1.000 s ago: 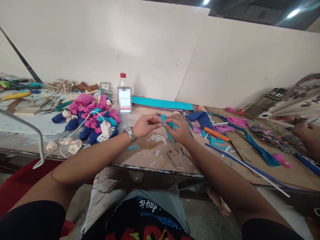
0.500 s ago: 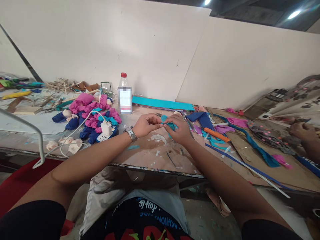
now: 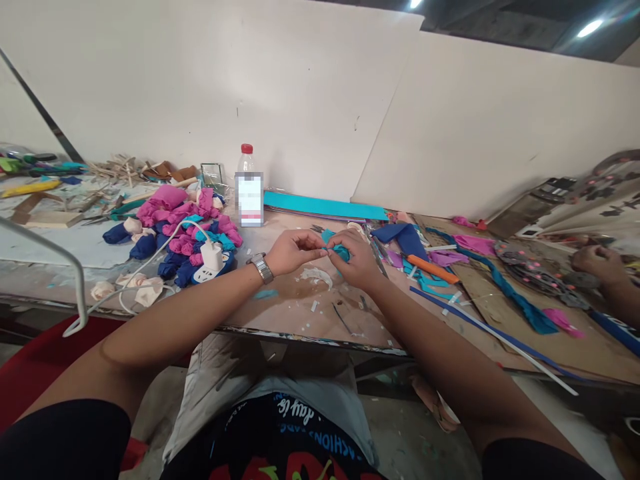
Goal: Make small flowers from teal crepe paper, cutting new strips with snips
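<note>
Two white panels (image 3: pixel 200 87) fill the back, the biggest things on show, and below them runs the cluttered workbench (image 3: pixel 280 310). Over on the right, brown cardboard (image 3: pixel 560 350) lies under strips of coloured material. To the left sits a heap of crumpled pink, navy and turquoise bundles (image 3: pixel 163 208), while a long turquoise strip (image 3: pixel 325 205) stretches along the foot of the panels, just beside a red-capped bottle (image 3: pixel 249 200). And front and centre, the hands! The left hand (image 3: pixel 295 253) has thumb and forefinger pinched together at the tips, nipping the near end; the right hand (image 3: pixel 359 260), fingers curled, pinches from the other side. An orange-handled tool (image 3: pixel 434 269) lies to their right. Smallest of all, the turquoise scrap (image 3: pixel 341 252) sits bunched between both hands, above the bench, partly hidden by the right fingers.
</note>
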The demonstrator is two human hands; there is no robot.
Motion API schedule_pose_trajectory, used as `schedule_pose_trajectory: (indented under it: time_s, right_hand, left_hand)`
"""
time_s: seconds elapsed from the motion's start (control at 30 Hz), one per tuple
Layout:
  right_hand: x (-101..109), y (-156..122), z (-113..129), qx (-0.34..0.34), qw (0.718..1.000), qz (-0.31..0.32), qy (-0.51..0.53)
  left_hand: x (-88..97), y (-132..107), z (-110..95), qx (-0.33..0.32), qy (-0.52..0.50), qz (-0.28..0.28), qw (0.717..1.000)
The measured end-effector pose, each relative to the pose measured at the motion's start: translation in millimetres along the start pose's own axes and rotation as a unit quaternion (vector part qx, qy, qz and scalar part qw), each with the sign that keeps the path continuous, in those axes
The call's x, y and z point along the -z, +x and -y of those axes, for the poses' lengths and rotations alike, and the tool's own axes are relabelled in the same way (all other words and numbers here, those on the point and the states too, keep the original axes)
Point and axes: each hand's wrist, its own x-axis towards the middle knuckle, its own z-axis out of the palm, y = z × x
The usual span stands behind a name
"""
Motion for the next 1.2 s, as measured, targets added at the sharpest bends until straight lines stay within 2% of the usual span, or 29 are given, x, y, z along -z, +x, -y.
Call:
schedule_pose_trajectory:
  time_s: [0.4,0.63,0.8,1.2]
  right_hand:
    - [1,-1,-2,-0.029,0.999,-0.025,-0.020]
    - [1,-1,-3,-0.034,0.999,-0.032,-0.008]
    - [1,0,-3,-0.037,0.998,-0.054,-0.021]
    - [2,0,-2,-0.002,0.997,-0.069,-0.020]
  left_hand:
    - [3.6,-1,0,-0.027,0.074,-0.011,0.997]
    - [7.7,2,9,-0.002,0.041,0.004,0.999]
    - [6.4,2,9,0.006,0.021,-0.011,1.000]
    - [5.2,1,11,0.019,0.005,0.014,1.000]
